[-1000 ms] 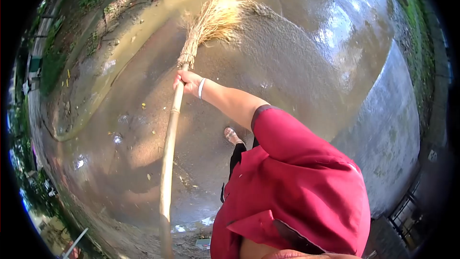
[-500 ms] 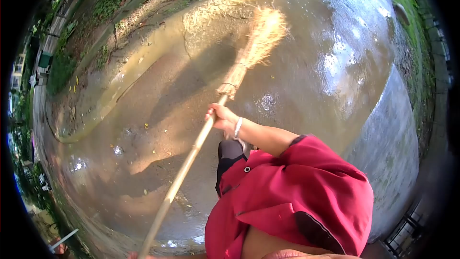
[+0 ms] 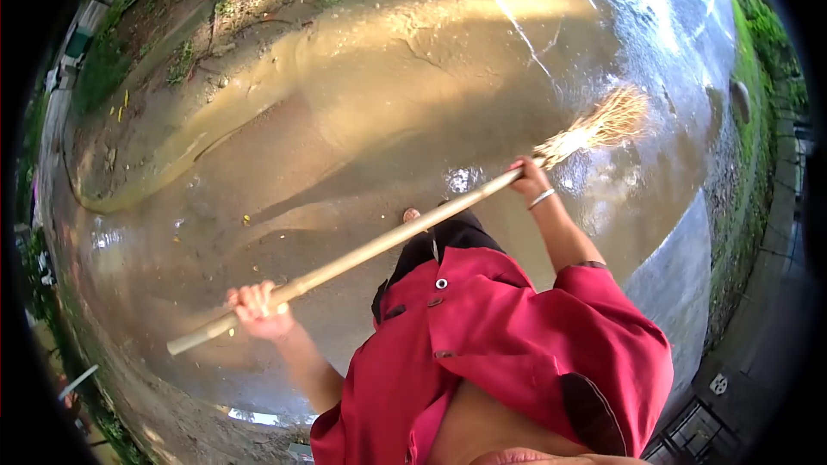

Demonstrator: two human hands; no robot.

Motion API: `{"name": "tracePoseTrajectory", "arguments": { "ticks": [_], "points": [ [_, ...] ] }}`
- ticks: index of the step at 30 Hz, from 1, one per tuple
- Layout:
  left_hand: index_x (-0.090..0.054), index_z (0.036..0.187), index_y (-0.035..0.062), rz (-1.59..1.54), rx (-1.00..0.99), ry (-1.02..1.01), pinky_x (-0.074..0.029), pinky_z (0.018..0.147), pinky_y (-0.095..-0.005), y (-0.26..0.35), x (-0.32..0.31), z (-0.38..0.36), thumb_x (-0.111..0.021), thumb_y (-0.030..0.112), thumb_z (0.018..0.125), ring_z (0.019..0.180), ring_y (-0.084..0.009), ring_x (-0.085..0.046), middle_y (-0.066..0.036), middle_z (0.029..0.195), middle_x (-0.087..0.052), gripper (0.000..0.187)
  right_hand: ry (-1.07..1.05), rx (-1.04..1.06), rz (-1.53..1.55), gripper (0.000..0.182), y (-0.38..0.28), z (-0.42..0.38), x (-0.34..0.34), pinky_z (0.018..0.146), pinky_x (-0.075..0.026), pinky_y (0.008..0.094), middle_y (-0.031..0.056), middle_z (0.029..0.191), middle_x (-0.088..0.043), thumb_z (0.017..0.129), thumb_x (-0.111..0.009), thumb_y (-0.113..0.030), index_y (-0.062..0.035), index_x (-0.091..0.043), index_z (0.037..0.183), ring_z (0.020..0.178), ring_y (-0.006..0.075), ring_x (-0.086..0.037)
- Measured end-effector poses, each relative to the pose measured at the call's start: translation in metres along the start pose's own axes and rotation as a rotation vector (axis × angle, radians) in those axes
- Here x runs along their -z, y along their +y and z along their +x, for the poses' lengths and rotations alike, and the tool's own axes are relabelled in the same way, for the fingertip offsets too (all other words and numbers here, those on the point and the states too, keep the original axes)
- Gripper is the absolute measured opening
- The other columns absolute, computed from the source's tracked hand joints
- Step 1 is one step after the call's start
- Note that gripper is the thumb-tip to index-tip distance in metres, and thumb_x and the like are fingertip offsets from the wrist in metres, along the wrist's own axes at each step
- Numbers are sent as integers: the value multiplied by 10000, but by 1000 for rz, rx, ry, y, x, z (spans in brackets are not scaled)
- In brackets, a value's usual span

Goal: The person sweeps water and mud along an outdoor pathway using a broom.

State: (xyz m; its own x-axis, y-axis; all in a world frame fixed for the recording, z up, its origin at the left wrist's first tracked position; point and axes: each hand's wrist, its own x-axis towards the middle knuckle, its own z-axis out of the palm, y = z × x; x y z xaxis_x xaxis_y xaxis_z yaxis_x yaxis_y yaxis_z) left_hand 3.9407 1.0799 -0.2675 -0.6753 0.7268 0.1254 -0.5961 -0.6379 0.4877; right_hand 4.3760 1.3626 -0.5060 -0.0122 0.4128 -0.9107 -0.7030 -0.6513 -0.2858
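A broom [image 3: 396, 245] with a long pale wooden pole slants across my front. My left hand [image 3: 260, 310] wraps round the pole close to its butt end, low on the left. Higher up, my right hand [image 3: 531, 181], with a pale bracelet at the wrist, grips the pole just below the bristles. The straw bristle head [image 3: 603, 125] points up and to the right, over the wet, shiny ground [image 3: 370, 146].
Muddy water [image 3: 345, 52] spreads over the paving ahead. Soil with plants [image 3: 185, 52] borders it on the far left, and a green grassy edge [image 3: 748, 146] runs along the right. A grey concrete slab [image 3: 672, 267] lies to the right. A dark metal frame [image 3: 698, 430] stands at lower right.
The broom has swung to the right, its bristle head moving right and down and its pole becoming flatter. My left hand has risen into full view and my right hand has shifted right.
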Motion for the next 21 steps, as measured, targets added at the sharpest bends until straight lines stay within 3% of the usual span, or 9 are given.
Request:
{"name": "tracePoseTrajectory", "arguments": {
  "ticks": [4, 7, 10, 12, 14, 17, 18, 19, 21],
  "points": [
    [-473, 740, 166, 18, 93, -24, -313, 704, -319, -92, -47, 33, -540, 190, 801, 529, -74, -369, 54, 546, -366, 94, -108, 140, 54, 190, -123, 41, -41, 501, -449, 300, 41, 498, -440, 771, -484, -72, -76, -414, 595, 471, 172, -455],
    [-508, 776, 168, 38, 128, 48, -303, 815, -388, -168, -68, 54, -557, 197, 787, 643, -119, -428, 44, 596, -415, 59, -251, 104, 245, 182, -203, 94, -79, 721, -478, 360, 168, 830, -540, 801, -469, -114, 59, -465, 856, 754, 270, -536],
    [-525, 822, 149, 165, 199, 88, -281, 911, -473, -238, -77, 77, -573, 180, 771, 888, -196, -509, 4, 741, -537, 77, -339, 157, 262, 326, -239, 149, -139, 774, -466, 395, 205, 890, -527, 823, -496, -208, 91, -427, 932, 816, 306, -534],
    [-529, 809, 102, 228, 247, -9, -263, 949, -470, -276, -91, 95, -592, 129, 748, 991, -248, -490, -34, 825, -561, 91, -217, 162, 34, 311, -221, 154, -202, 754, -481, 386, 205, 883, -527, 825, -505, -210, 69, -408, 924, 820, 299, -537],
    [-519, 753, 71, 295, 217, -253, -266, 952, -436, -279, -102, 126, -609, 89, 721, 944, -250, -499, -60, 789, -554, 97, -187, 181, 57, 192, -209, 175, -243, 605, -507, 335, 138, 738, -527, 827, -499, -157, 9, -403, 814, 644, 230, -536],
    [-457, 670, 67, 505, 90, -329, -298, 903, -437, -263, -114, 139, -608, 83, 708, 754, -235, -519, -57, 654, -512, 156, -300, 164, -503, 126, -154, 195, -290, 434, -423, 260, 42, 556, -432, 825, -397, -43, -37, -389, 700, 452, 120, -428],
    [-445, 655, 67, 571, 34, -362, -305, 891, -443, -246, -117, 141, -602, 85, 708, 724, -238, -521, -54, 643, -504, 166, -270, -64, -335, 91, -121, 196, -307, 442, -410, 250, 33, 531, -414, 808, -399, -38, -58, -405, 719, 444, 118, -411],
    [-438, 642, 69, 627, 57, -83, -314, 874, -450, -221, -120, 126, -600, 111, 709, 701, -236, -514, -49, 636, -498, 180, -292, -205, -352, 81, -77, 174, -324, 443, -383, 254, 28, 539, -397, 769, -423, -25, -69, -440, 703, 466, 130, -413],
    [-429, 627, 72, 709, -47, 195, -335, 834, -456, -172, -113, 88, -597, 168, 708, 646, -224, -496, -36, 607, -480, 210, -500, 20, -985, 102, 14, 165, -335, 463, -371, 261, 25, 559, -403, 702, -473, -6, -83, -458, 636, 529, 147, -441]
  ]
}}
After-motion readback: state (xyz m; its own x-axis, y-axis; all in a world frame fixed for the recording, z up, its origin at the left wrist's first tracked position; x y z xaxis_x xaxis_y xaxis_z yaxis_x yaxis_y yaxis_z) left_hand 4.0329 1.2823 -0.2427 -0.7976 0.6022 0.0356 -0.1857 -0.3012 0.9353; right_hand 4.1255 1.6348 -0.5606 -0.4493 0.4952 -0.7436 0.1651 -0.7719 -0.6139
